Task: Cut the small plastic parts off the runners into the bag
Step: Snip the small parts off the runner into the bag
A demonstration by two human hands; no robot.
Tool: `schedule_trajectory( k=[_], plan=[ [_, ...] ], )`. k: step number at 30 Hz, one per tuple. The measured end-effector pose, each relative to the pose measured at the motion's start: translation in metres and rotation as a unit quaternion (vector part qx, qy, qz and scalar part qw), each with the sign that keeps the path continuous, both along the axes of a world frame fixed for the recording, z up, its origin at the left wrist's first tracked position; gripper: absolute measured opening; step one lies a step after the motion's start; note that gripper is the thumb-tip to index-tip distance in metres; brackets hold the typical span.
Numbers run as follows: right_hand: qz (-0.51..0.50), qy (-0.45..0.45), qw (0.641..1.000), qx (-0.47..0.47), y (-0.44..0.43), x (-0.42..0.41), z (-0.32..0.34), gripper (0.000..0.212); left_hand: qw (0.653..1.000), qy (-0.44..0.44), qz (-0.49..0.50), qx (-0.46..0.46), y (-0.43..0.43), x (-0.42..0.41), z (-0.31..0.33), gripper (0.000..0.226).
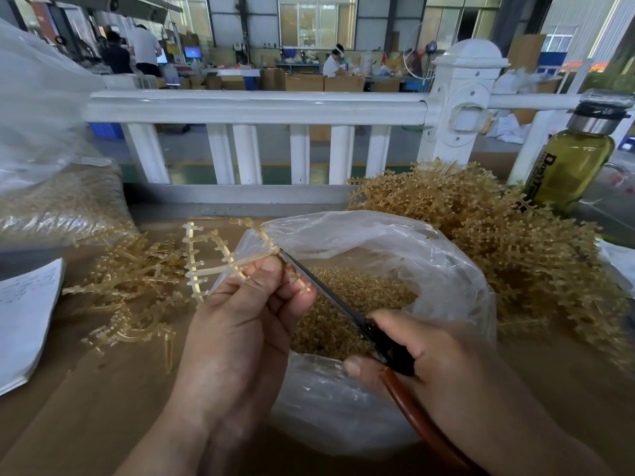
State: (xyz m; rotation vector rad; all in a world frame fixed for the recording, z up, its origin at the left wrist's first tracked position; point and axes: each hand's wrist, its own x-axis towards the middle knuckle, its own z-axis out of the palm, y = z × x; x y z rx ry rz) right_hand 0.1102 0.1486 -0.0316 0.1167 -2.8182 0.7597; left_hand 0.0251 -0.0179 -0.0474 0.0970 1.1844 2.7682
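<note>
Looks mid-cut. Pinches one runner [220, 250] in the left hand [240, 321], up at that hand's 12 o'clock, over the 10 o'clock rim of the bag [450, 269]. Grips the scissors [331, 298] in the right hand [446, 365], blade reaching toward 11 o'clock along a runner branch. Calls next for snipping each stub above the bag mouth, to drop onto the cut parts [360, 290] inside. Leaves uncut runners [515, 242] heaped at 2 o'clock.

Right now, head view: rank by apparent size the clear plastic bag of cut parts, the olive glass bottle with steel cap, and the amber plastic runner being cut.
1. clear plastic bag, by far the largest.
2-3. olive glass bottle and amber plastic runner: similar span; the bottle sits farther back, so unranked.
</note>
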Motion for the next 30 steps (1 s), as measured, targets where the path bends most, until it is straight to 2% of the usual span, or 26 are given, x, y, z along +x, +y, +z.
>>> schedule_trajectory(
  k=[15,23,30],
  plan=[
    [0.009,0.032,0.999,-0.017,0.0022,-0.0026,-0.0062,0.044,1.0,0.011,-0.023,0.001,0.003,0.0016,-0.0039,0.009],
    [0.012,0.053,0.998,0.01,0.0035,-0.0034,-0.0087,0.045,1.0,0.006,-0.026,0.009,0.0035,0.001,-0.0042,0.008],
    [0.011,0.05,0.999,0.003,0.0023,-0.0025,-0.0063,0.039,0.999,0.004,-0.03,0.012,0.0029,0.0012,-0.0039,0.007]
  ],
)
